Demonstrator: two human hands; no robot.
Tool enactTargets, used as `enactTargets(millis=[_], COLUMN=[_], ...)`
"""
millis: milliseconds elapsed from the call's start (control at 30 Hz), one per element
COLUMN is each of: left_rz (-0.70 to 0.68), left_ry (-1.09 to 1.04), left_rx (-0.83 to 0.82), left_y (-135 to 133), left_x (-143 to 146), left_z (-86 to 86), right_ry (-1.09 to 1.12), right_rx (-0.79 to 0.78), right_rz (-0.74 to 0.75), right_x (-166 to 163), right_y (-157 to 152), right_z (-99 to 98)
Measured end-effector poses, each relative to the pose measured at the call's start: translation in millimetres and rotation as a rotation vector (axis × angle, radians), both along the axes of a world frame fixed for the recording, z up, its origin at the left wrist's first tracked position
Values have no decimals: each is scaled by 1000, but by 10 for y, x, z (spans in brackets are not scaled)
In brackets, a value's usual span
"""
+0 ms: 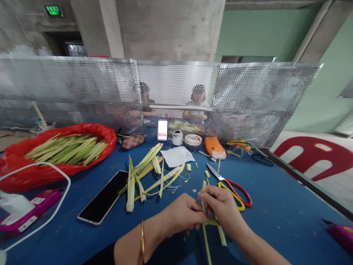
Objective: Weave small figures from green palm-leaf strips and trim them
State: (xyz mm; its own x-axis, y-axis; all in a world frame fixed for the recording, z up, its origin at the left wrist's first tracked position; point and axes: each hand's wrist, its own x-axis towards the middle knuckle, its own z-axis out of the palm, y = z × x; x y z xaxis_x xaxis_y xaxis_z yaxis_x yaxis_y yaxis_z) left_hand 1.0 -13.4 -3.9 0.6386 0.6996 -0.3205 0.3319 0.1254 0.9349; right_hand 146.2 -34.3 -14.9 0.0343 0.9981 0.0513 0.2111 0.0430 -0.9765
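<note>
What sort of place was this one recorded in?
Probably a shared craft workshop: a blue table holds leaf strips and scissors, two people show through a perforated metal divider, and a lit exit sign suggests a communal building.

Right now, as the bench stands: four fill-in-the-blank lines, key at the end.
The gold bangle is worn on the ____ arm.
The scissors have one red handle and one ____ handle.
At the left, many leaves lie in a ____ plastic bag.
Of the left hand and right hand, both at the leaf strip, the ____ is nearer the scissors.

Missing words: left; yellow; red; right.
</note>
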Motion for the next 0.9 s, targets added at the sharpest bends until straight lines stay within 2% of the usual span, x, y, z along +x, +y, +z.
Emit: enactTargets(millis=[67, 167, 267, 333, 367, 433, 500, 567, 633, 667, 733, 900], left_rz=[-15, 12, 155, 293, 357, 433, 444, 420, 378, 353, 305, 259], left_ry=[10, -32, -179, -296, -360, -504, -639, -728, -781, -803, -836, -709], left_rx=[-10, -42, -134, -241, -299, -407, -490, -552, -605, -629, -678, -748], left_y=[-9, 5, 54, 103, 129, 173, 195, 194, 183, 178, 175, 183], left_x=[6, 13, 1, -21, -35, -62, -82, -90, -89, -88, -85, -92], left_z=[-19, -27, 4, 35, 49, 67, 69, 57, 38, 28, 10, -8], right_ry=[-150, -432, -596, -593, -550, -392, -227, -130, -113, -119, -172, -507], right_rx=[87, 343, 615, 716, 719, 620, 449, 294, 213, 197, 232, 526], right_rz=[-21, -41, -187, -398, -496, -595, -488, -236, 2, 69, 100, 46], right_x=[-22, 11, 142, 248, 291, 340, 323, 252, 158, 115, 56, 70], right_y=[-31, -55, -30, 16, 44, 103, 146, 156, 131, 111, 68, 28], right_z=[-1, 55, 130, 152, 149, 124, 90, 68, 65, 69, 78, 65])
